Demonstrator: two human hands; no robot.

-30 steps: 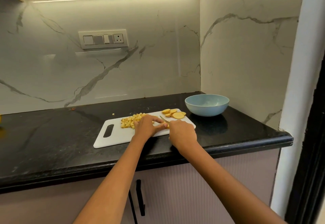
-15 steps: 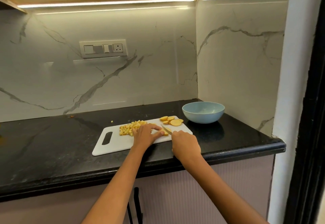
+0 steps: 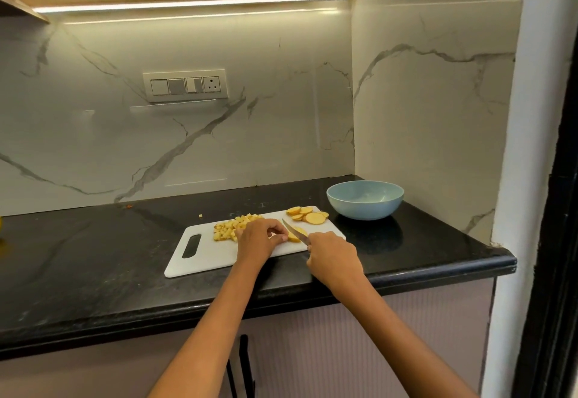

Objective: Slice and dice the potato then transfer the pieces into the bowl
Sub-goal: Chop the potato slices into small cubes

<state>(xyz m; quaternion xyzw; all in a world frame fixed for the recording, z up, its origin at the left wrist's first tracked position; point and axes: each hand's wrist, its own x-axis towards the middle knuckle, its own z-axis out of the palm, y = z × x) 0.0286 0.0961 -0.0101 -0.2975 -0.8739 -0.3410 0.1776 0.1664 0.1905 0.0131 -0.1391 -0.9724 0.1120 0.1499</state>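
A white cutting board [image 3: 206,257] lies on the black counter. On it sit a pile of diced potato [image 3: 228,227] at the back left and several round potato slices [image 3: 309,214] at the back right. My left hand [image 3: 258,238] holds down a potato slice [image 3: 295,235] with curled fingertips. My right hand [image 3: 333,257] grips the handle of a knife [image 3: 294,230], whose blade lies across that slice. A light blue bowl [image 3: 364,199] stands beyond the board's right end, and I see nothing inside it.
One stray potato cube [image 3: 200,216] lies on the black counter [image 3: 93,257] behind the board. Marble walls close in the back and right sides. A white pillar [image 3: 531,178] stands at the right. Cabinet handles [image 3: 244,366] hang below the counter edge.
The camera has tilted up, so everything sits lower in view. Both hands stay at the slice; the knife blade has shifted slightly along it.
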